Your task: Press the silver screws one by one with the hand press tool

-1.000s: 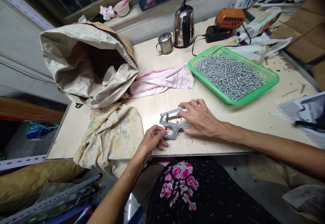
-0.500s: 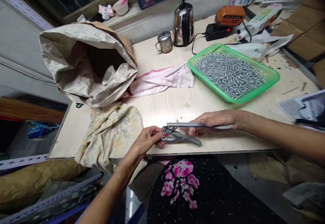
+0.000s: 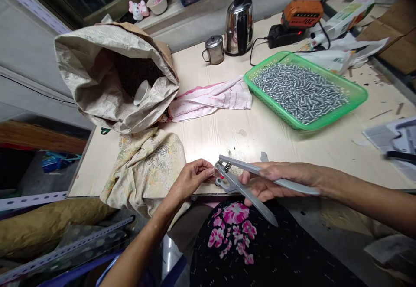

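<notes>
My right hand [image 3: 279, 181] grips the grey metal press pliers [image 3: 247, 178] by their handles, holding them just above the table's front edge with the handles spread apart. My left hand [image 3: 191, 178] is pinched at the plier jaws, its fingertips holding a small part I cannot make out beside a red piece in the jaws. A patterned beige cloth [image 3: 146, 170] with several small silver pieces on it lies just left of my left hand.
A green tray [image 3: 355, 100] full of small silver metal pieces sits at the right. An open paper sack [image 3: 107, 79] with a white cup stands at the left, a pink-striped cloth [image 3: 211, 98] beside it. Kettle [image 3: 238, 24], steel mug [image 3: 214, 49] and battery charger [image 3: 297, 20] stand behind.
My right hand has lifted the pliers off the table and drawn them toward me over the front edge, handles spreading. My left hand stayed pinched at the jaws.
</notes>
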`<action>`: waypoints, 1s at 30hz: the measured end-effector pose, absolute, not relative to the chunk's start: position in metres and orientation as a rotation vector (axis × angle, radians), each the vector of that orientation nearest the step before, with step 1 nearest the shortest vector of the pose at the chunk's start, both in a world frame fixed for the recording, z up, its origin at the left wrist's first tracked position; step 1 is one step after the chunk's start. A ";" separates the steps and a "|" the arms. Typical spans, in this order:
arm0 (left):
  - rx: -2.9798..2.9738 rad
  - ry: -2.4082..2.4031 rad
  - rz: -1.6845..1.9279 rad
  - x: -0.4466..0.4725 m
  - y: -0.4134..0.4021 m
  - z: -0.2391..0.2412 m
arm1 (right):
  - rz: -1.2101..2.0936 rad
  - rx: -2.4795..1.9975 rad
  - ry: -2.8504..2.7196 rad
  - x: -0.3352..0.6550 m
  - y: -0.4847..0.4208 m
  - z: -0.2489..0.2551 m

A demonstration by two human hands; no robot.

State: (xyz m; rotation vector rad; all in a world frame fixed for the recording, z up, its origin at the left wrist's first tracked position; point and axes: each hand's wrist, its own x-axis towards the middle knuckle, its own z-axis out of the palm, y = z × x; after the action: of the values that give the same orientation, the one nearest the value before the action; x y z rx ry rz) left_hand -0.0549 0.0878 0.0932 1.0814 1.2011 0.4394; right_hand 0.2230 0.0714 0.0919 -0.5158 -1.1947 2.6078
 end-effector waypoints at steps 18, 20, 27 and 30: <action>1.426 1.223 0.355 -0.057 0.086 0.093 | 2.717 -0.387 -0.717 0.224 0.073 0.084; 1.448 1.213 0.331 -0.058 0.086 0.096 | 2.726 -0.380 -0.724 0.225 0.073 0.084; 1.610 1.165 0.237 -0.060 0.089 0.105 | 2.742 -0.449 -0.755 0.227 0.073 0.083; 1.701 1.148 0.199 -0.061 0.092 0.109 | 2.726 -0.491 -0.768 0.228 0.073 0.077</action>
State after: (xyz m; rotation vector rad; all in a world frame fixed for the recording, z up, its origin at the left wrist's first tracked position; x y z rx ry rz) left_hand -0.0614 0.0924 0.1086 1.7005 1.1480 0.1993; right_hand 0.2275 0.0729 0.0772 -0.4905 -0.7682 2.7259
